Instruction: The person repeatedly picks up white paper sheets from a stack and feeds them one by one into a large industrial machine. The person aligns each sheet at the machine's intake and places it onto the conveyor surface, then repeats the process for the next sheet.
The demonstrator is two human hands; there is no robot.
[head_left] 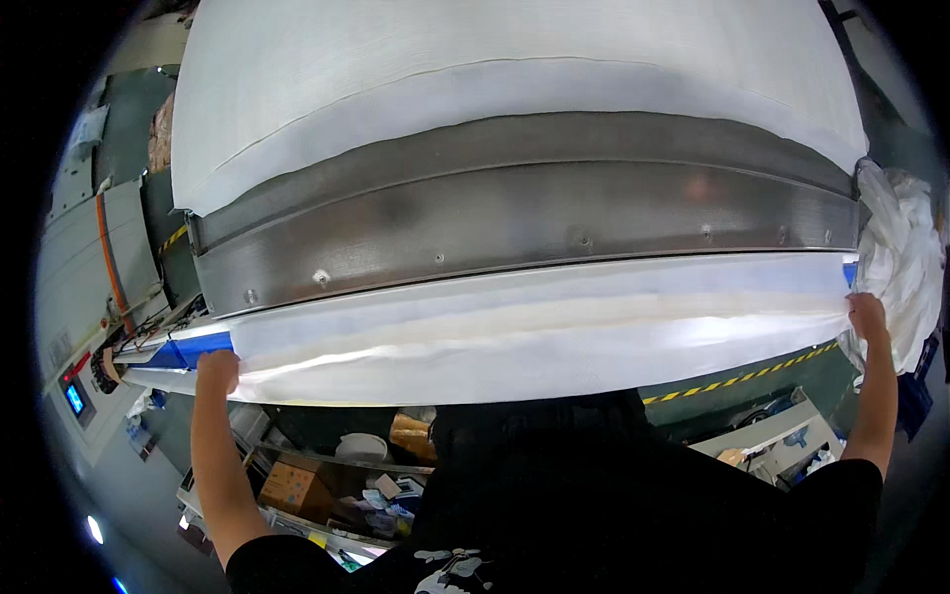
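- We see a wide white cloth sheet [539, 332] stretched flat across the feed edge of a large industrial pressing machine, its long axis running left to right in front of the person.
- The left hand [218, 371] closes on the sheet's left corner, fingers curled over the hem; the right hand [866, 315] grips the right corner the same way, arms spread wide apart.
- We judge the spreading largely done: the near hem lies taut and nearly straight between the two hands, with no folds showing.
- The far edge of the sheet points into the machine, slipping under the long brushed-steel guard bar [524, 223]; whether it has been drawn in, we cannot tell.
- Beyond the bar, a broad white padded roller surface [495, 69] fills the top of the view.
- A heap of crumpled white linen [905, 257] waits just beside the right hand, so more pieces seem left to handle.
- Below the sheet, a shelf of cardboard boxes and oddments [336, 485] sits near the person's dark shirt.
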